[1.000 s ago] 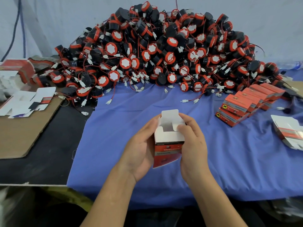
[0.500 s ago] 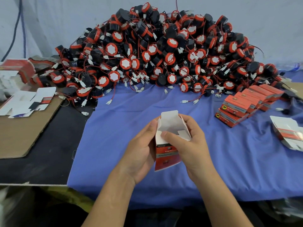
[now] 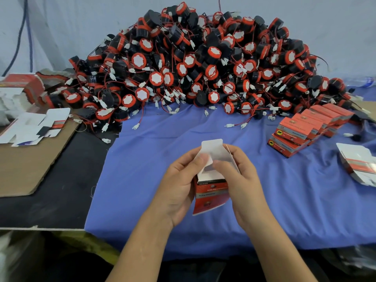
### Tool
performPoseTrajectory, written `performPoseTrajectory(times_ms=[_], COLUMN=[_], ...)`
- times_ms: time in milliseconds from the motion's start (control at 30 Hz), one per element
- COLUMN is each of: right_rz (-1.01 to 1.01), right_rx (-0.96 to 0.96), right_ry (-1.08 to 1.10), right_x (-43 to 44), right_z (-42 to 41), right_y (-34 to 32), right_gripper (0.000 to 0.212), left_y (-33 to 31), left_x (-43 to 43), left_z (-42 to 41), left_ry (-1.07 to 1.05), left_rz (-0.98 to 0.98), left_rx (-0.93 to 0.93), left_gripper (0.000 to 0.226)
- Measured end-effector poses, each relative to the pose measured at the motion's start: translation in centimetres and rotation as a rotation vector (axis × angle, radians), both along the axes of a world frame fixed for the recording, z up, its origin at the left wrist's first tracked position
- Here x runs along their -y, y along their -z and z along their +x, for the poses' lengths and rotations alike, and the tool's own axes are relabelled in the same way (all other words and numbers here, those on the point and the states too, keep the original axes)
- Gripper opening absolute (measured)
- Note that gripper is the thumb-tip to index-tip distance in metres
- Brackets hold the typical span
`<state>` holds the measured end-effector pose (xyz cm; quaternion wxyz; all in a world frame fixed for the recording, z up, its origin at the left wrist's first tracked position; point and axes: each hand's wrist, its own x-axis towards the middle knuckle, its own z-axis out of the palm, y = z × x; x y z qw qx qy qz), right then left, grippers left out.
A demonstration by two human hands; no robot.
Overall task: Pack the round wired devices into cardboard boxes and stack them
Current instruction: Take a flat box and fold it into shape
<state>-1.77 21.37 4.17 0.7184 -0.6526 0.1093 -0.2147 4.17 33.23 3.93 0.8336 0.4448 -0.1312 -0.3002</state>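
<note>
A small red and white cardboard box (image 3: pixel 211 192) is held upright over the blue cloth (image 3: pixel 154 159), its white top flaps open. My left hand (image 3: pixel 179 186) grips its left side with the thumb on a flap. My right hand (image 3: pixel 240 180) grips the right side, and its thumb presses a white flap inward. A big heap of round black and red wired devices (image 3: pixel 199 64) with white connectors lies behind. Whether a device is inside the box stays hidden.
Stacked closed red boxes (image 3: pixel 305 129) lie at right, with flat box blanks (image 3: pixel 358 165) nearer the right edge. More flat blanks (image 3: pixel 34 127) and a bundle (image 3: pixel 22 88) sit at left on brown cardboard (image 3: pixel 24 165). A wall stands behind the heap.
Both thumbs have moved onto the top flaps and are folding them inward. The box has tilted slightly and stays between both hands.
</note>
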Motion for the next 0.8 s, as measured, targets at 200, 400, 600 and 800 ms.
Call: performPoseTrajectory(times_ms=[200, 400, 600, 800], right_rz=[0.101, 0.35, 0.198, 0.166], right_rx=[-0.018, 0.007, 0.038, 0.019], right_ry=[-0.042, -0.14, -0.11, -0.071], right_x=[-0.2, 0.0, 0.1, 0.0], right_z=[-0.3, -0.9, -0.4, 0.1], right_y=[-0.4, -1.2, -0.5, 0.0], right_gripper=[0.033, 0.038, 0.032, 0.029], left_y=[0.2, -0.2, -0.5, -0.5], left_x=[-0.2, -0.9, -0.7, -0.9], left_z=[0.3, 0.3, 0.0, 0.0], left_ry=[-0.057, -0.06, -0.068, -0.005], left_rz=[0.09, 0.131, 0.124, 0.005], left_rx=[0.031, 0.116, 0.166, 0.102], left_gripper=[0.036, 0.027, 0.025, 0.034])
